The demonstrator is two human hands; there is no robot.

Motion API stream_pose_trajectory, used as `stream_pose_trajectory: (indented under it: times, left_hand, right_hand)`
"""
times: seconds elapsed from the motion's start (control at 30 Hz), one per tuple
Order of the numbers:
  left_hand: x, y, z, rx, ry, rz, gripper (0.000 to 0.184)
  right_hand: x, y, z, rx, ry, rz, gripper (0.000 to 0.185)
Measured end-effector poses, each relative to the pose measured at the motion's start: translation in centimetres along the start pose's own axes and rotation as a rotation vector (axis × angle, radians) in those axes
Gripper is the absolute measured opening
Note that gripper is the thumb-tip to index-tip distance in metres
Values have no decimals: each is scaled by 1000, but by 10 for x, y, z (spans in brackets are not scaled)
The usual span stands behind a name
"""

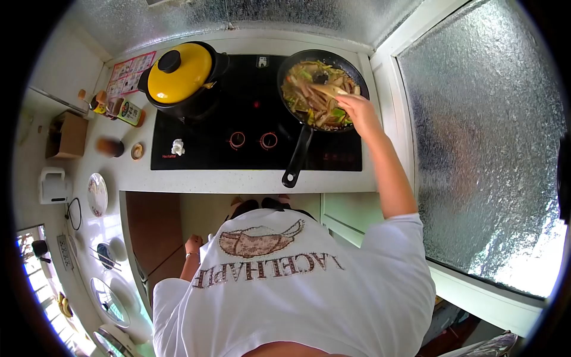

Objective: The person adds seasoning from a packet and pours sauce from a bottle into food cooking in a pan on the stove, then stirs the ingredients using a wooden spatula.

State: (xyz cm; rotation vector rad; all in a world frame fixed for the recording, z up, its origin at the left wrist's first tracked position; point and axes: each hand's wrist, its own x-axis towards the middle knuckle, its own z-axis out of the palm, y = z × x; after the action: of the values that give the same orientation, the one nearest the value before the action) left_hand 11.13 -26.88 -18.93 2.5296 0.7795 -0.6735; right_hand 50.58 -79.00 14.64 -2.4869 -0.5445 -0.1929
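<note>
At the right edge of the cooktop (205, 146), a wooden utensil (325, 90) is gripped by the right hand (358, 110) over the pan (350, 66); the left hand's (193, 244) closure cannot be told.

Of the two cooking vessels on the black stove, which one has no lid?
The frying pan, over which the right hand reaches: its food lies open, whereas the pot wears a yellow lid.

I see a yellow-lidded pot (189, 77) at the far left corner of the cooktop (205, 134), a small white lump (178, 147) by its front left corner.
</note>
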Motion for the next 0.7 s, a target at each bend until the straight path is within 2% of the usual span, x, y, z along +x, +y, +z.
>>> stream_pose_trajectory:
  times: [0.13, 0.2, 0.27, 0.37, 0.5, 0.6, 0.7]
  left_hand:
    - [-3, -13, 12, -73, 4, 51, 34]
    - [-1, -15, 14, -86, 14, 47, 33]
    - [4, -16, 17, -33, -35, 56, 33]
    - [0, 7, 1, -30, -15, 10, 34]
    - [-3, 16, -6, -100, -33, 30, 33]
    - [-2, 17, -3, -19, 35, 79, 31]
    - [-9, 30, -16, -101, -18, 5, 31]
  right_hand:
    - [-18, -38, -39, 186, -69, 107, 18]
    - [-18, -40, -35, 91, -131, -10, 17]
    - [-13, -24, -20, 109, -69, 11, 18]
    - [2, 14, -14, 38, 159, 95, 17]
    - [25, 19, -5, 13, 273, 21, 18]
    - [28, 29, 21, 19, 174, -64, 20]
    - [12, 2, 2, 27, 36, -36, 20]
